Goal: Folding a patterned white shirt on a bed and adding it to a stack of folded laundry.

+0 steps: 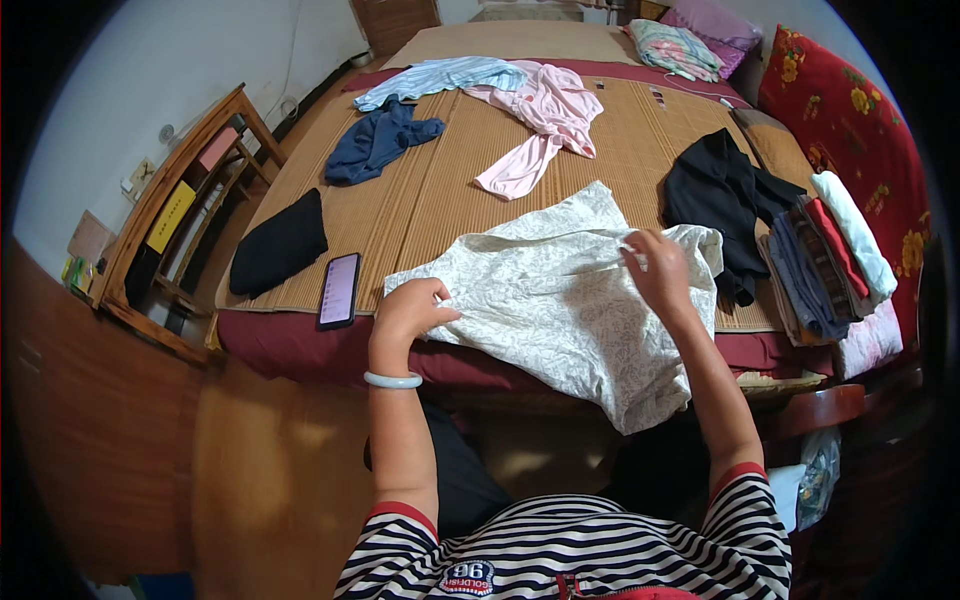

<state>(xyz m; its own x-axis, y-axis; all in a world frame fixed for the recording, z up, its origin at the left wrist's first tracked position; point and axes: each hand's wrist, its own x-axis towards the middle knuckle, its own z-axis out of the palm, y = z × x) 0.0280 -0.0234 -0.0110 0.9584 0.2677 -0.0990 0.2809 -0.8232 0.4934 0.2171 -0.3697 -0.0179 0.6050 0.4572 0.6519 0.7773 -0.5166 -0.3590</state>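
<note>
A crumpled white shirt [560, 290] with a faint grey pattern lies spread over the near edge of the bed, its lower part hanging down over the side. My left hand [408, 312], a pale bangle on its wrist, grips the shirt's left end with curled fingers and thumb. On the right, my right hand [662, 272] is bent in a pinch at the shirt's upper right part. Its fingertips partly hide the cloth there. A phone [340, 290] with a lit screen lies just left of my left hand.
On the bed mat [440, 200] lie a folded black garment [280, 243], a navy garment [375, 143], a striped light-blue garment [440, 80], a pink garment [550, 115] and a black garment [722, 195]. A folded clothes stack [815, 265] stands right, beside a red floral cushion [850, 120].
</note>
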